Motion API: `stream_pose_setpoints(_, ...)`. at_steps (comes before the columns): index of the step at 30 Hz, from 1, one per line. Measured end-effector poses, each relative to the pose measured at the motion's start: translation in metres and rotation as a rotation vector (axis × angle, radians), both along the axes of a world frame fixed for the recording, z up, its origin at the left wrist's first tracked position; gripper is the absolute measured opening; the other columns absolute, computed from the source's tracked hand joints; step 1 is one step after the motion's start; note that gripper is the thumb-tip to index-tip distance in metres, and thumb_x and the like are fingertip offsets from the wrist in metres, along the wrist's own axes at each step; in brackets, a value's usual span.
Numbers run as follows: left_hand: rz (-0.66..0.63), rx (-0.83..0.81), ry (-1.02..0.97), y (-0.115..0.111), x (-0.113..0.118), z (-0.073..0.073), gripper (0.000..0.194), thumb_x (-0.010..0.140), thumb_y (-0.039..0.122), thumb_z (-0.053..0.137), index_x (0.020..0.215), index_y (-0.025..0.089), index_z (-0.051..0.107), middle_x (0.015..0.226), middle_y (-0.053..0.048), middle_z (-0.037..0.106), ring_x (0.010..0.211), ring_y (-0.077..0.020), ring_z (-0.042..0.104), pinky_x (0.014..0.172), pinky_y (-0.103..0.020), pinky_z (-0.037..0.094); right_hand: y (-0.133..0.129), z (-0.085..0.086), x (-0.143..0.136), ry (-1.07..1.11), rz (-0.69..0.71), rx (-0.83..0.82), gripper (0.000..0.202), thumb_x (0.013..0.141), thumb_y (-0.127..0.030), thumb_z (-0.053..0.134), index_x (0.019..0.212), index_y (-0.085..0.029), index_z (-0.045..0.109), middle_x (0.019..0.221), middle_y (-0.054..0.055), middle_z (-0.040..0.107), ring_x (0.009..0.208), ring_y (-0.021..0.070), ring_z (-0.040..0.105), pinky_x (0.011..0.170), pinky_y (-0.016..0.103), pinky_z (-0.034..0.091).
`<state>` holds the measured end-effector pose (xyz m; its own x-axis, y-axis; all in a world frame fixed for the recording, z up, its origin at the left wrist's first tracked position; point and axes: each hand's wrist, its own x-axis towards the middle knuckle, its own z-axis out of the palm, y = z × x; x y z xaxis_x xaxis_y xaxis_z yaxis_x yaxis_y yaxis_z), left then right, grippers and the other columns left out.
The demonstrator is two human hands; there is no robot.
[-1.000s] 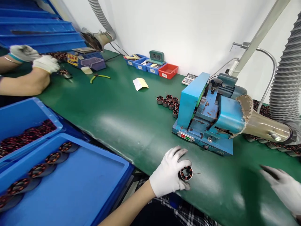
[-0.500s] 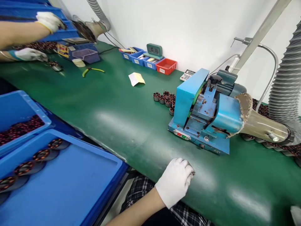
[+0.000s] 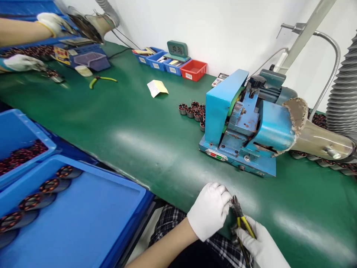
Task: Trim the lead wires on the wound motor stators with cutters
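My left hand point(image 3: 210, 211), in a white glove, is closed around a small part mostly hidden by the fingers. Its dark, coppery edge point(image 3: 231, 203) peeks out at the fingertips and looks like a wound motor stator. In my white-gloved right hand point(image 3: 258, 242) is a pair of side cutters point(image 3: 242, 214) with yellow and black handles. Their dark jaws point up and lie close beside the left fingertips; whether they touch the part I cannot tell. Both hands are over the front edge of the green table point(image 3: 134, 123).
A blue grinding machine point(image 3: 240, 126) with a duct stands beyond my hands. Several stators point(image 3: 198, 115) sit left of it. Blue trays point(image 3: 83, 208) with stators lie at left. A co-worker's gloved hands point(image 3: 23, 63) work at the far left, near green-handled pliers point(image 3: 102, 80).
My right hand has come in from the lower right with the side cutters, bringing their jaws up to my left fingertips. My left hand has barely moved. The view has shifted slightly.
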<state>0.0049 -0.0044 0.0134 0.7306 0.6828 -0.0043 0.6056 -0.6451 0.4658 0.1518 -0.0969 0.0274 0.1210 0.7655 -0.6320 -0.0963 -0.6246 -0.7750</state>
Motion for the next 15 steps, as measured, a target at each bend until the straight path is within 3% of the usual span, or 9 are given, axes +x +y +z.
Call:
stream_pose_setpoints(3,0.016,0.015,-0.029,0.0,0.0,0.002,0.015,0.085,0.018,0.04,0.082,0.018,0.055,0.082,-0.005,0.053,0.08,-0.0213,0.048,0.076,-0.038,0.042,-0.008,-0.018,0.001,-0.153,0.0,0.004,0.043,0.063,-0.044,0.071,0.098,-0.019,0.067,0.094,0.006,0.069,0.099,0.0278,0.058,0.089,0.035,0.044)
stream_pose_setpoints(8,-0.002,-0.013,-0.018,0.002,-0.001,0.006,0.014,0.084,0.016,0.041,0.083,0.018,0.055,0.083,-0.004,0.054,0.081,-0.0209,0.048,0.076,-0.037,0.041,-0.014,-0.044,-0.012,-0.21,-0.214,-0.024,0.054,0.057,-0.055,0.071,0.094,-0.017,0.065,0.094,0.008,0.069,0.096,0.0271,0.06,0.091,0.035,0.043)
stream_pose_setpoints(15,0.007,0.012,-0.063,0.002,-0.006,0.001,0.013,0.083,0.016,0.043,0.083,0.019,0.055,0.083,-0.004,0.053,0.079,-0.0203,0.048,0.076,-0.037,0.041,-0.007,-0.034,-0.004,0.125,-0.333,-0.019,0.044,0.049,-0.046,0.081,0.078,-0.017,0.065,0.07,0.003,0.067,0.067,0.0206,0.062,0.066,0.031,0.05)
